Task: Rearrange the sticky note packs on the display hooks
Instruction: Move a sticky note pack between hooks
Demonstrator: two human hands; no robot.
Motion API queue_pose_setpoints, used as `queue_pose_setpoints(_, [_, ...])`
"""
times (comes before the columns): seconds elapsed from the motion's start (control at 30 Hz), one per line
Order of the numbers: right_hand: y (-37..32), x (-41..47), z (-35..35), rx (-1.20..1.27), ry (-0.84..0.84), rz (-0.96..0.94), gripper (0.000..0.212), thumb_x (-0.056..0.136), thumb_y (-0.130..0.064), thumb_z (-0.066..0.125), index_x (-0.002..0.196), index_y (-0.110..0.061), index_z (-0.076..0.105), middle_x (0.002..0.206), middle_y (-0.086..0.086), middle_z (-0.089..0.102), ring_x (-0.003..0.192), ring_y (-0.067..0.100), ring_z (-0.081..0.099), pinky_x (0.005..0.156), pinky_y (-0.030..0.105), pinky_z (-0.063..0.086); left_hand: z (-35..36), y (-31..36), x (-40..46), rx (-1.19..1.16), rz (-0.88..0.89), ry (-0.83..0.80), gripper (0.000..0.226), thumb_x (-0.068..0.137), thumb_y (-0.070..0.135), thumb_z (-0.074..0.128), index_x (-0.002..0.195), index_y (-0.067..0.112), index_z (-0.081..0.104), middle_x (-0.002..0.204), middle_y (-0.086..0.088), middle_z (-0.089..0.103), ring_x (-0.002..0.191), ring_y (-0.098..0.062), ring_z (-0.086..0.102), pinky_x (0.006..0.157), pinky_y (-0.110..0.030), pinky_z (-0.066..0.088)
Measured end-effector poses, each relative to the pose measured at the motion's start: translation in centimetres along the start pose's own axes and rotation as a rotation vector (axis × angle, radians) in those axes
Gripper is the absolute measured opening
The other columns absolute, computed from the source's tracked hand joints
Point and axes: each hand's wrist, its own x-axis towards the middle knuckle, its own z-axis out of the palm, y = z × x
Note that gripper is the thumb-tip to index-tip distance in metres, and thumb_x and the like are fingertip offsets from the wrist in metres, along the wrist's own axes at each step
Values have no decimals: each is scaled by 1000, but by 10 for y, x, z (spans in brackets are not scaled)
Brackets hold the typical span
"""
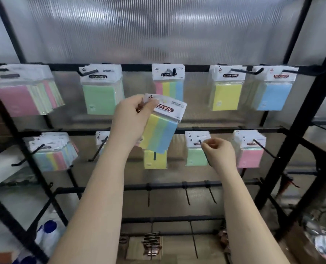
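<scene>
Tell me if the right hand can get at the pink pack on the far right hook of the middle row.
Probably yes. The right hand is at the green pack's hook, one hook left of the pink pack, and seems to hold no pack. Nothing stands between them, and the pink pack hangs frontmost on its hook.

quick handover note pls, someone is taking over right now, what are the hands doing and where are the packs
Left hand: grips a striped sticky note pack by its header, off any hook.
Right hand: pinches the tip of the hook that holds the green packs in the middle row.
Done: other packs hang on the top and middle rows.
Left: hang the held pack; the lower hooks are bare.
</scene>
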Motion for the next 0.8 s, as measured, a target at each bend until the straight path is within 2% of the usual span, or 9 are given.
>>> queue_pose_setpoints(0.07, [-2,-2,1,-23,-10,9,7,85,-18,62,82,-16,68,78,-2,67,72,11,60,60,20,39,-2,8,5,-76,17,17,26,92,31,59,66,33,56,59,8,53,48,0,40,44,-11,33])
queue_pose_setpoints(0.13, [0,-4,0,-72,-44,23,7,86,-18,61,82,-17,67,76,-5,65,72,9,59,55,19,38,-2,15,11,-129,11,49,32,92,31,59,61,31,52,52,13,50,43,0,39,39,-10,32])
queue_pose_setpoints(0.2, [6,-4,0,-120,-69,36,10,87,-18,59,90,-15,69,81,-5,66,79,12,60,58,21,39,0,22,18,-141,41,88,42,93,29,58,55,23,41,43,11,40,40,0,35,40,-12,27])
queue_pose_setpoints(0.3, [15,-6,0,-180,-83,55,18,88,-17,58,100,-11,69,94,-1,68,86,13,58,69,22,37,6,32,28,-162,94,106,49,94,24,57,54,20,29,48,9,27,39,1,32,43,-15,23])
queue_pose_setpoints(0.47, [20,-3,-2,-182,-123,36,24,89,-20,58,107,-10,69,103,1,69,90,14,60,72,22,39,19,34,41,-149,38,97,52,95,22,54,52,20,25,36,15,32,40,-2,29,43,-17,20])
queue_pose_setpoints(0.6, [20,-2,-5,-169,-130,20,23,88,-21,59,106,-10,69,102,1,69,94,15,61,77,24,43,27,30,43,-135,4,117,51,95,21,53,52,20,26,43,10,27,40,-2,28,43,-16,21])
queue_pose_setpoints(0.8, [23,-1,-6,-150,-146,22,20,88,-20,59,103,-11,69,99,0,69,89,12,60,70,21,39,32,26,50,-194,-22,133,47,93,24,54,55,19,27,53,7,28,50,-6,25,50,-23,20])
